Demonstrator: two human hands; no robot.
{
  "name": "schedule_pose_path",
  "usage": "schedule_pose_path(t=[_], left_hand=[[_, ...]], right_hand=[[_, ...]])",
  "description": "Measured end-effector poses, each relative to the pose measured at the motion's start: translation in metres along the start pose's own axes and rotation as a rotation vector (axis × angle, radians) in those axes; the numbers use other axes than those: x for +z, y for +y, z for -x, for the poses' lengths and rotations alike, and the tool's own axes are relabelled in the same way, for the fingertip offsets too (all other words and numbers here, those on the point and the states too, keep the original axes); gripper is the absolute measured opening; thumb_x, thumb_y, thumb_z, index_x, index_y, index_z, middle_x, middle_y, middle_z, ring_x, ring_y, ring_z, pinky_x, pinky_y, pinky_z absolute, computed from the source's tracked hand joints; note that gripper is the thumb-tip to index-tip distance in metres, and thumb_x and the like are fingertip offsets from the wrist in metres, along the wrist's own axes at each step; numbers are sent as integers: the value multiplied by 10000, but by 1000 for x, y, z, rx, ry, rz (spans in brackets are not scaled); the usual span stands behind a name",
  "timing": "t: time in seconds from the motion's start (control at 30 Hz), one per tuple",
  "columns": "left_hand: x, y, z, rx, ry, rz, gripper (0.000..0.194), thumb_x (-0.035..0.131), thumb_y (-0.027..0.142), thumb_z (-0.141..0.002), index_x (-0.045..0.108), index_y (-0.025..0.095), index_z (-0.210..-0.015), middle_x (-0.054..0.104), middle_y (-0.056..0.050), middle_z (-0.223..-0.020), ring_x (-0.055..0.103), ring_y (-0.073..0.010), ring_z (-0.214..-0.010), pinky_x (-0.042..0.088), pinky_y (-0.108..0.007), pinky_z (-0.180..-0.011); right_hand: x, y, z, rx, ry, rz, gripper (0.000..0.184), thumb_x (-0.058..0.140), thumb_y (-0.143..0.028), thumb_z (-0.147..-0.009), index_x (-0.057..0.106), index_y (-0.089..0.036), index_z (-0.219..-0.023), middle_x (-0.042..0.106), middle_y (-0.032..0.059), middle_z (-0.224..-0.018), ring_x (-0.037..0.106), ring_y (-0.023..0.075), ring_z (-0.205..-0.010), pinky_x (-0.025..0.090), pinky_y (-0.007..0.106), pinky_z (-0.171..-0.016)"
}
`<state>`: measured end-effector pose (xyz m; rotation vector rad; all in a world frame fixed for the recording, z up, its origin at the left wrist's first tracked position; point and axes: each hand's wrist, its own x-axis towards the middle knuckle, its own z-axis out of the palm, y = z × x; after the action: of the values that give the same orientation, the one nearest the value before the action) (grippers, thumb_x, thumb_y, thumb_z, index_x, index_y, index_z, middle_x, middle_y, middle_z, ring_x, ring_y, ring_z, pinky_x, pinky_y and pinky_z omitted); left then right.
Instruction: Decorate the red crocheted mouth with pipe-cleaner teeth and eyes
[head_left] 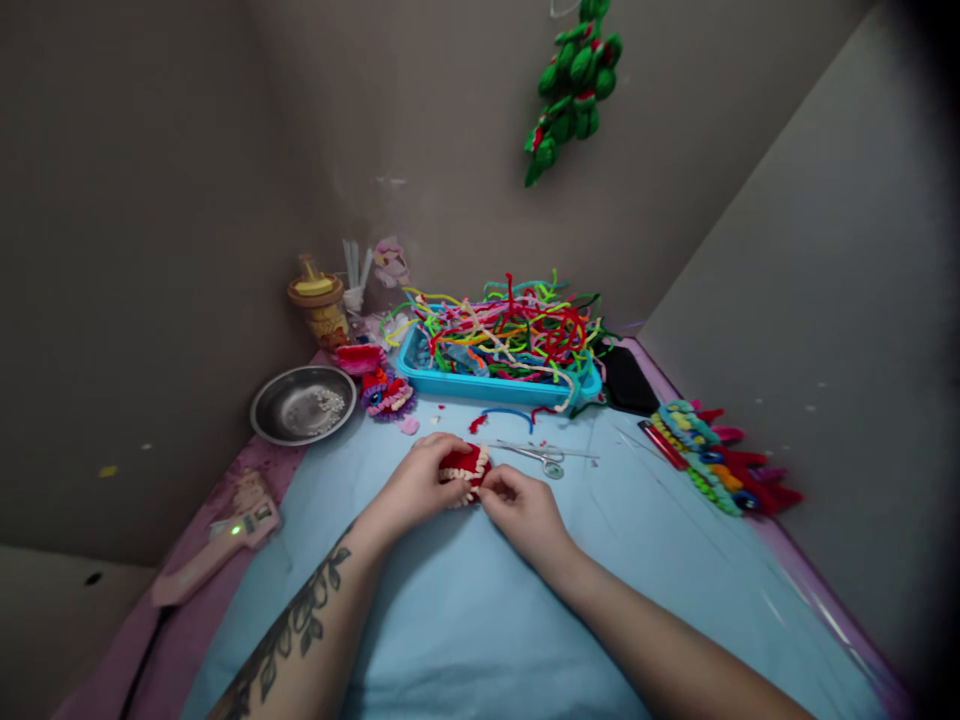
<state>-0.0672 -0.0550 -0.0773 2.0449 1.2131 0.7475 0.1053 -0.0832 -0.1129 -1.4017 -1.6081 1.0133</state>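
A small red knitted or crocheted piece (472, 462) with cream bobbly edging sits between my hands, above the blue cloth. My left hand (427, 478) is closed on its left side, fingers over the top and thumb across the front. At the lower right edge, my right hand (525, 508) has its thumb and index finger pinched together against the cream trim. Whether a needle or thread is in that pinch is too small to make out. Just beyond the right hand lie silver scissors (551, 462), near short red and blue yarn scraps (506, 415).
A blue tray (480, 388) heaped with coloured yarn stands at the back. On the left are a metal bowl (281, 410) of small pale bits, a purple-red crocheted piece (388, 395), a cup (321, 312) and a pink glue gun (217, 555). Colourful crocheted pieces (712, 450) lie right.
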Motion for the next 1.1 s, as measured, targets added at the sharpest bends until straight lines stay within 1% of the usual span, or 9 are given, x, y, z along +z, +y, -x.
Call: schedule_pose_path(t=[0.1, 0.27, 0.33, 0.5, 0.67, 0.8, 0.93, 1.03, 1.1], left_hand=[[1, 0, 1, -4, 9, -9, 362, 627, 123, -661, 618, 189, -1016, 628, -62, -1015, 559, -217, -974, 430, -320, -846], [1, 1, 1, -3, 12, -8, 357, 623, 122, -665, 620, 185, -1017, 633, -61, -1023, 555, -209, -974, 419, -316, -856], [1, 3, 2, -4, 11, -8, 346, 626, 127, -667, 622, 181, -1009, 635, -59, -1015, 556, -205, -963, 418, -311, -847], [-1, 4, 2, 4, 6, -33, 338, 637, 141, -663, 623, 176, -1000, 637, -55, -984, 554, -207, -930, 413, -316, -830], [-1, 2, 2, 2, 1, -31, 323, 637, 165, -677, 626, 179, -999, 636, -58, -982, 558, -206, -922, 418, -314, -821], [0, -1, 2, -5, 7, -29, 333, 644, 216, -702, 617, 178, -1032, 630, -70, -1003, 556, -216, -949, 421, -321, -834], [-1, -1, 2, -13, 13, -12, 343, 648, 222, -705, 614, 184, -1044, 628, -74, -1019, 555, -220, -960, 421, -334, -847], [-1, 0, 2, -12, 14, -6, 348, 652, 211, -696, 618, 177, -1040, 633, -76, -1017, 559, -221, -958, 425, -335, -846], [-1, 0, 1, -14, 11, -4, 349, 652, 209, -695, 620, 171, -1040, 636, -78, -1017, 562, -221, -953, 428, -332, -844]], right_hand=[[-1, -2, 0, 31, -12, -1, 77, 541, -218, -689, 572, -190, -624, 565, -26, -569, 510, 126, -544, 382, 227, -537], [1, -4, -2, 169, -36, -139, 59, 533, -216, -672, 550, -192, -620, 504, -53, -452, 462, 114, -427, 345, 214, -437], [2, -3, -2, 178, -27, -178, 50, 529, -215, -680, 546, -193, -638, 494, -60, -436, 453, 112, -412, 341, 211, -426], [2, -2, 1, 36, 50, -53, 68, 541, -224, -724, 575, -189, -677, 565, -35, -555, 520, 125, -523, 388, 219, -514], [2, 0, 4, -172, 53, 119, 87, 533, -193, -766, 612, -195, -730, 631, 5, -708, 574, 159, -679, 428, 256, -645], [-3, 0, 5, -303, 68, 153, 92, 547, -205, -796, 637, -205, -781, 630, 42, -786, 585, 181, -764, 453, 285, -702], [-9, 0, 8, -311, 66, 161, 99, 550, -219, -809, 641, -207, -845, 634, 61, -831, 594, 189, -787, 471, 298, -712], [-10, 0, 8, -274, 70, 189, 92, 538, -200, -805, 630, -205, -810, 644, 48, -787, 598, 184, -749, 470, 290, -689], [-10, 1, 6, -288, 73, 194, 94, 538, -175, -797, 624, -205, -774, 643, 41, -768, 597, 179, -730, 466, 281, -667]])
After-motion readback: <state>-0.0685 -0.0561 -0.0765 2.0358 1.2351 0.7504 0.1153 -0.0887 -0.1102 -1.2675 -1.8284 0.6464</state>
